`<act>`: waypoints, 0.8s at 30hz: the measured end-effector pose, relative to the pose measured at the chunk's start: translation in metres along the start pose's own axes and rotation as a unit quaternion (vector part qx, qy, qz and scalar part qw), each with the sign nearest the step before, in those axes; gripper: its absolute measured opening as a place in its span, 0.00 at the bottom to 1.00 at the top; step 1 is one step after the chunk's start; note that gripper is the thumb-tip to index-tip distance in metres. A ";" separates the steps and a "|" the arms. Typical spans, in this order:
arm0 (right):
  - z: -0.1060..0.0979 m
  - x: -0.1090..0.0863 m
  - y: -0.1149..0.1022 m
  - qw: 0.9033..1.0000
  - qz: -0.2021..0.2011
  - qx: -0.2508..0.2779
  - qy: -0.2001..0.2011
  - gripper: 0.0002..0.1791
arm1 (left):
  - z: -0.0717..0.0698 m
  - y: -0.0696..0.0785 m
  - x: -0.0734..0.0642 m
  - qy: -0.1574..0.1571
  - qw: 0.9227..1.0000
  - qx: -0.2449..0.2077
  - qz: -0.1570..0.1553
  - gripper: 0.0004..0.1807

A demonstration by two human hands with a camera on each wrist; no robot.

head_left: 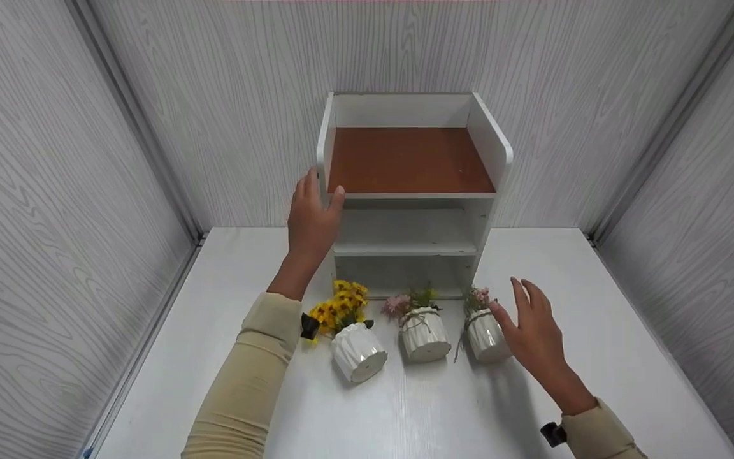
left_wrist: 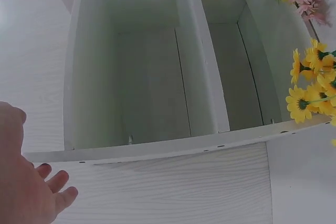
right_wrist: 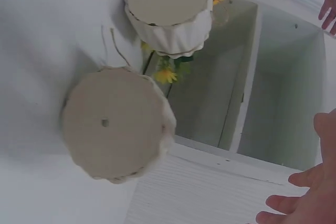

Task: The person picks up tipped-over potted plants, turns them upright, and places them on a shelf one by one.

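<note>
My left hand (head_left: 314,223) is raised at the left side of a white shelf unit (head_left: 405,196), fingers extended along its side edge and thumb in front. In the left wrist view the fingers (left_wrist: 58,184) show just beyond the side panel. My right hand (head_left: 534,333) hovers with fingers spread and nothing between them, beside the rightmost white flower pot (head_left: 487,338). That pot, with pink flowers, lies tipped over, its base toward me. Left of it lie a middle pot (head_left: 426,338) with pink and green sprigs and a third pot (head_left: 359,354) with yellow flowers (head_left: 341,305).
The shelf unit has a brown top board (head_left: 408,159) between raised sides and two compartments below. It stands on a white table (head_left: 405,414) against a grey wood-grain wall (head_left: 265,115). Further panels rise on the left and right.
</note>
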State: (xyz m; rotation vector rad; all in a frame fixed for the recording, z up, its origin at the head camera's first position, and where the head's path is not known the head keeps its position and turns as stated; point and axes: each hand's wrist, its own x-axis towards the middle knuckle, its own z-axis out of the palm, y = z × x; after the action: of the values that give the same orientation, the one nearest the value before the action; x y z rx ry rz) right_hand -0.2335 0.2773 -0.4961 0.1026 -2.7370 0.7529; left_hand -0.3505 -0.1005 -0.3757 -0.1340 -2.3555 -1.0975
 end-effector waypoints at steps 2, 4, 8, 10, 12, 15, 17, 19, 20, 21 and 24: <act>0.004 -0.005 0.005 1.000 0.018 0.004 -0.014 0.43 | 0.003 0.000 0.001 0.004 1.000 -0.009 -0.001 0.38; 0.007 -0.008 0.010 0.999 0.033 0.008 -0.026 0.44 | 0.005 -0.001 0.003 0.011 1.000 -0.017 0.001 0.37; 0.012 -0.013 0.020 0.997 0.059 0.014 -0.050 0.46 | 0.012 -0.003 0.008 0.029 0.999 -0.034 0.012 0.35; 0.015 -0.015 0.024 0.995 0.070 0.016 -0.062 0.47 | 0.014 -0.004 0.009 0.037 0.998 -0.044 0.018 0.33; 0.017 -0.017 0.027 0.994 0.079 0.017 -0.073 0.48 | 0.017 -0.006 0.011 0.047 0.997 -0.051 0.019 0.32; 0.022 -0.019 0.030 0.992 0.093 0.016 -0.088 0.50 | 0.021 -0.010 0.012 0.063 0.996 -0.062 0.014 0.31; 0.025 -0.019 0.032 0.990 0.101 0.013 -0.099 0.53 | 0.023 -0.012 0.013 0.072 0.995 -0.068 0.013 0.31; 0.028 -0.019 0.033 0.988 0.108 0.009 -0.113 0.55 | 0.024 -0.014 0.014 0.077 0.994 -0.074 0.016 0.30; 0.030 -0.019 0.034 0.987 0.109 0.006 -0.120 0.56 | 0.025 -0.015 0.014 0.078 0.994 -0.076 0.018 0.30; 0.031 -0.019 0.035 0.986 0.112 0.003 -0.126 0.57 | 0.025 -0.016 0.014 0.077 0.994 -0.079 0.019 0.30; 0.036 -0.019 0.036 0.983 0.120 0.003 -0.139 0.58 | 0.027 -0.017 0.015 0.069 0.994 -0.085 0.018 0.30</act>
State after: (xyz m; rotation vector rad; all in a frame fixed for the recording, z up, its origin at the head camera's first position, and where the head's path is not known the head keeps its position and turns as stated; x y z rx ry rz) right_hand -0.2305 0.2897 -0.5486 -0.1340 -3.0509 0.8696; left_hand -0.3797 -0.0941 -0.3942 -0.1550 -2.1282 -1.2485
